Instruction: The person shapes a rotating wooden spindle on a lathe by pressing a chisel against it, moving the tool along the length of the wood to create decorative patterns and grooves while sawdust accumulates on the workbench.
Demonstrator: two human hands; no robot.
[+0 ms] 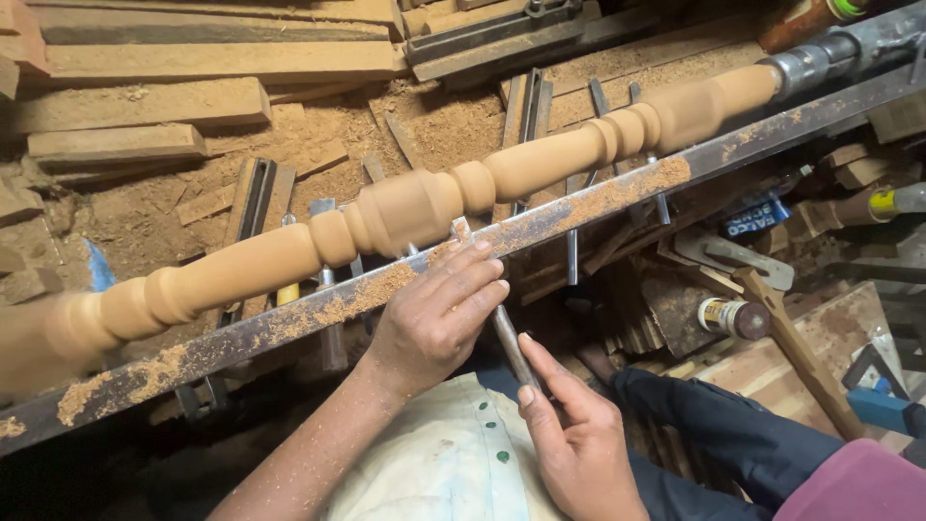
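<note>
Wood planks (pixel 145 101) stacked at 10 o'clock, sawdust (pixel 318 135) spread between them. Spare chisels (pixel 256 198) lie under the work near centre-left. Metal clamp bars (pixel 492 34) at 12. Small cylindrical can (pixel 733 316) at 3 to 4 o'clock, wooden mallet handle (pixel 801 357) just beside it. Blue scrap (pixel 96 265) at 9 o'clock. Yellow-banded tool handle (pixel 892 203) at 3.

bare forearms, dark trousers, pale apron

Sawdust-strewn workbench (pixel 145 207) under scattered wooden planks (pixel 145 104), metal chisels (pixel 253 198) and, seemingly, small offcuts (pixel 207 203).
</note>
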